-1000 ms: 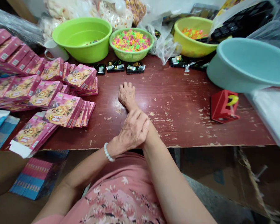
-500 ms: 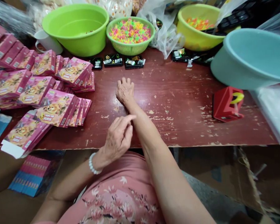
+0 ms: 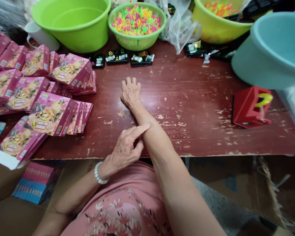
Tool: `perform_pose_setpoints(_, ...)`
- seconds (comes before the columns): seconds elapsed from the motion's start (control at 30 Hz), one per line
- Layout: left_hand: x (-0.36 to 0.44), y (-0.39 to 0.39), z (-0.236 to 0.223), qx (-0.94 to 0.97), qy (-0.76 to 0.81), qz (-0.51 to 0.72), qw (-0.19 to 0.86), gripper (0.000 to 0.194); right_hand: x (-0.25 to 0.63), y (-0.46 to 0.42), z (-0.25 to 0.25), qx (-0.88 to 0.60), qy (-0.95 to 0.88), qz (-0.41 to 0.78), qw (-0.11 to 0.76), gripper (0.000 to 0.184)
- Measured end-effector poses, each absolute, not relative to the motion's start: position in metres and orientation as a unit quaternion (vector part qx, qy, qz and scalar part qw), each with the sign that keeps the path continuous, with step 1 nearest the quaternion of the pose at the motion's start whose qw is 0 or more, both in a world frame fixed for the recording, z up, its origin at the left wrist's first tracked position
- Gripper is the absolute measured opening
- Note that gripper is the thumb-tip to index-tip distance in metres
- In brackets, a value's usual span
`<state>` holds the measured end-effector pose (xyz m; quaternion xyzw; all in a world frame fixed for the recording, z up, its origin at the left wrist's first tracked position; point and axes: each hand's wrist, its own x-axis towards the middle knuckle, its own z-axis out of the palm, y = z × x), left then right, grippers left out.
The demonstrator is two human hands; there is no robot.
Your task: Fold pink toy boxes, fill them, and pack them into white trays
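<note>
Honestly, it's all fingertip work here. On the left hand [image 3: 126, 147] the index finger [image 3: 139, 130] is stretched out with its tip laid on the right forearm [image 3: 159, 139], the thumb is set apart below it, and nothing is gripped; how far the other fingers are curled can't be told. On the right hand [image 3: 130, 93] the fingers are bunched and bent, palm down on the tabletop [image 3: 186, 95], so whether anything is tucked underneath can't be told either. The forearm is stretched over the tabletop's chipped front edge.

For a touch like this, light pressure is probably best, and the arm's weight is better left on the tabletop than held up by muscle. The beaded bracelet [image 3: 97, 173] on the left wrist is well clear of the contact spot, which is handy. Elbow room is fine too, imo: pink boxes [image 3: 49, 113] are stacked off to the left, small black trays [image 3: 117, 59] are lined up past the right hand, and the red dispenser [image 3: 243, 105] is parked well apart on the right.
</note>
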<state>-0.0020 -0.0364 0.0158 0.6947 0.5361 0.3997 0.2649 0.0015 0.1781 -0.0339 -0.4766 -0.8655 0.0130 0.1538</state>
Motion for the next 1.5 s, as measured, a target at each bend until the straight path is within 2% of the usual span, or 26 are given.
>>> perform_pose_setpoints(0.23, -0.001, -0.036, 0.027, 0.608, 0.536, 0.398, 0.43, 0.043, 0.002, 0.178, -0.032, -0.48, -0.867, 0.015, 0.136, 0.037)
perform_pose_setpoints(0.63, 0.001, -0.04, 0.022, 0.537, 0.473, 0.457, 0.528, 0.019, 0.002, 0.178, -0.032, -0.477, -0.868, 0.016, 0.139, 0.039)
perform_pose_setpoints(0.7, 0.001, -0.039, 0.023, 0.519, 0.479, 0.46, 0.538, 0.025, 0.002, 0.178, -0.032, -0.477, -0.868, 0.011, 0.14, 0.039)
perform_pose_setpoints(0.83, 0.001, -0.035, 0.026, 0.547, 0.504, 0.437, 0.505, 0.062, 0.002, 0.179, -0.033, -0.475, -0.869, 0.015, 0.138, 0.041)
perform_pose_setpoints(0.9, 0.0, -0.034, 0.028, 0.601, 0.512, 0.41, 0.457, 0.065, 0.001, 0.179, -0.034, -0.475, -0.869, 0.016, 0.136, 0.042)
perform_pose_setpoints(0.97, -0.001, -0.033, 0.03, 0.636, 0.52, 0.389, 0.417, 0.058, 0.001, 0.179, -0.034, -0.476, -0.868, 0.017, 0.139, 0.043)
perform_pose_setpoints(1.07, -0.003, -0.033, 0.03, 0.635, 0.527, 0.383, 0.414, 0.051, 0.002, 0.178, -0.033, -0.477, -0.867, 0.02, 0.143, 0.043)
perform_pose_setpoints(1.27, -0.002, -0.036, 0.028, 0.593, 0.5, 0.407, 0.482, 0.04, 0.003, 0.177, -0.028, -0.477, -0.869, 0.022, 0.128, 0.04)
perform_pose_setpoints(1.5, 0.0, -0.042, 0.027, 0.521, 0.472, 0.437, 0.562, 0.005, 0.002, 0.178, -0.029, -0.473, -0.869, 0.032, 0.141, 0.037)
